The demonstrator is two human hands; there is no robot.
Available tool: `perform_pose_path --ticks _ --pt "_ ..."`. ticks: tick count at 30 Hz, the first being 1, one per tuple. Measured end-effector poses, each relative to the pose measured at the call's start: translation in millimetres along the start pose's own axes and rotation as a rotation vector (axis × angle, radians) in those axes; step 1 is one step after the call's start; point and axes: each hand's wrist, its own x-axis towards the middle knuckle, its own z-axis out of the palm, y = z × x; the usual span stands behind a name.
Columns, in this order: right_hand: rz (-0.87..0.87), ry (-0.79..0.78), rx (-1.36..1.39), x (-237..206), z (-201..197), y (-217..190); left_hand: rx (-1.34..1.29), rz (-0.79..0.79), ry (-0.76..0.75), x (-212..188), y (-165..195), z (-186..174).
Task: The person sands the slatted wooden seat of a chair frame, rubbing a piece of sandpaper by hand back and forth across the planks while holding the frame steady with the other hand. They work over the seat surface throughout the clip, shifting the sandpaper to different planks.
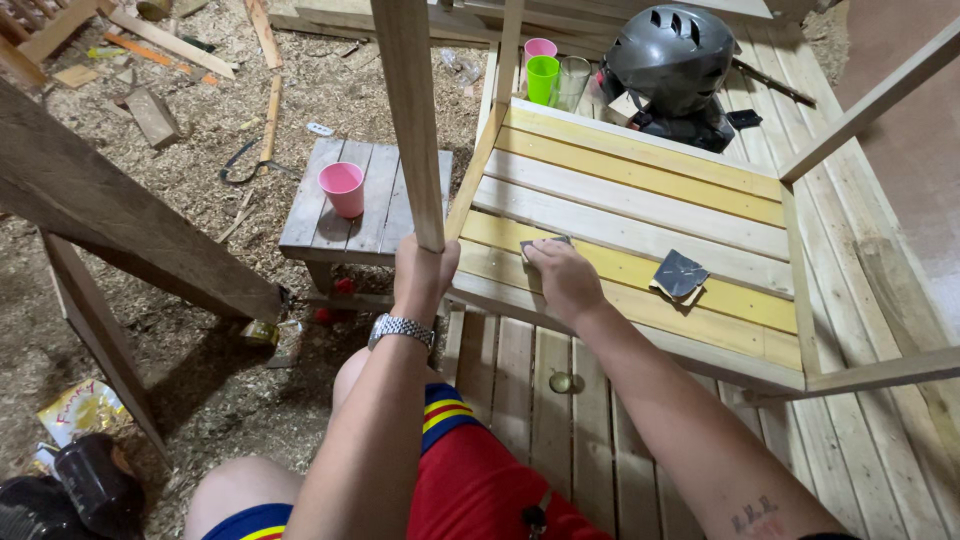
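On slatted yellow-and-pale wooden chair seat (640,200): right hand (562,280) flat on grey sandpaper piece (545,243), left hand (424,282) clamped round upright wooden leg (412,120) (slip risks splinters, probably).

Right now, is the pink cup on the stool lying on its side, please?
No, the pink cup stands upright on the stool.

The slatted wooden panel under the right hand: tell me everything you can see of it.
The slatted panel is made of parallel boards, pale bare wood alternating with yellow ones, looking smooth and unfinished. It lies flat, raised on a plank floor, with thin wooden legs rising from its corners. The right hand presses a piece of sandpaper onto a front slat; the left hand grips the near-left leg. A second, folded sandpaper sheet rests on it, right of the hand.
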Motion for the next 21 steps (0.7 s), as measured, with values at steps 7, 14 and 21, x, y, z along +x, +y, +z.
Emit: perform_pose_path --ticks 7,14,21 --pt "0.072 0.006 -0.1 28.1 14.5 5.5 0.005 0.019 0.007 -1.4 -8.5 3.2" --pt "0.116 -0.005 -0.077 -2.5 5.0 -7.2 0.093 0.101 0.033 -0.2 -13.4 2.7" --pt "0.145 -0.013 -0.201 12.6 17.6 3.7 0.075 -0.007 0.009 0.3 -16.6 7.9"
